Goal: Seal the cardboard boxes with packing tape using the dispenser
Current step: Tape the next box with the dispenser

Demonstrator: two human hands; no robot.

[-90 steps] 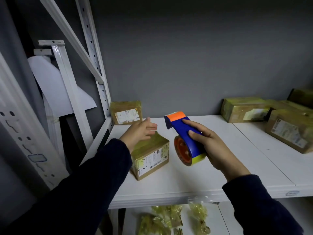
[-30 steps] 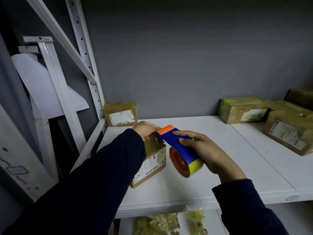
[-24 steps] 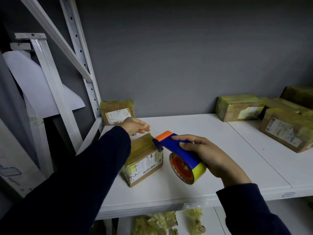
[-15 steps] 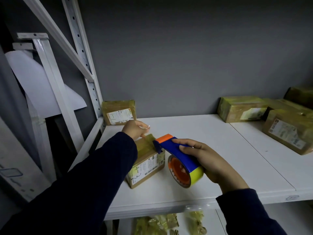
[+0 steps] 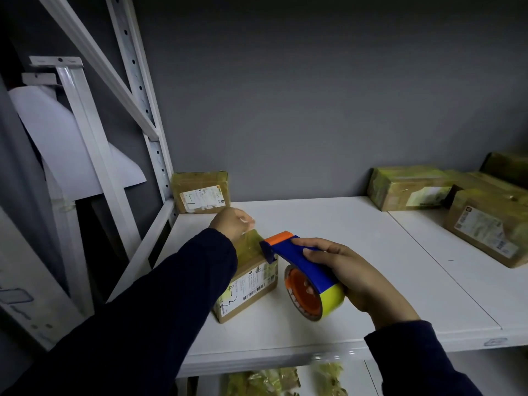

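Note:
A small cardboard box (image 5: 251, 284) with a white label lies on the white shelf (image 5: 328, 224), partly under my left sleeve. My right hand (image 5: 351, 275) grips a blue tape dispenser (image 5: 300, 261) with an orange tip and an orange-cored yellow roll; its tip sits over the box's right top edge. My left hand (image 5: 233, 224) hovers above the box's far end and pinches the free end of a clear tape strip (image 5: 251, 242) that runs back to the dispenser tip.
Another labelled box (image 5: 201, 192) stands against the wall at the shelf's back left. Several taped boxes (image 5: 457, 201) fill the right side. White metal uprights (image 5: 143, 104) rise on the left. Yellowish wrapped items (image 5: 274, 381) lie on the shelf below.
My left hand lifted off the box top, rose toward the back and now pinches the tape end. The dispenser tip came down from mid-air to the box's right edge.

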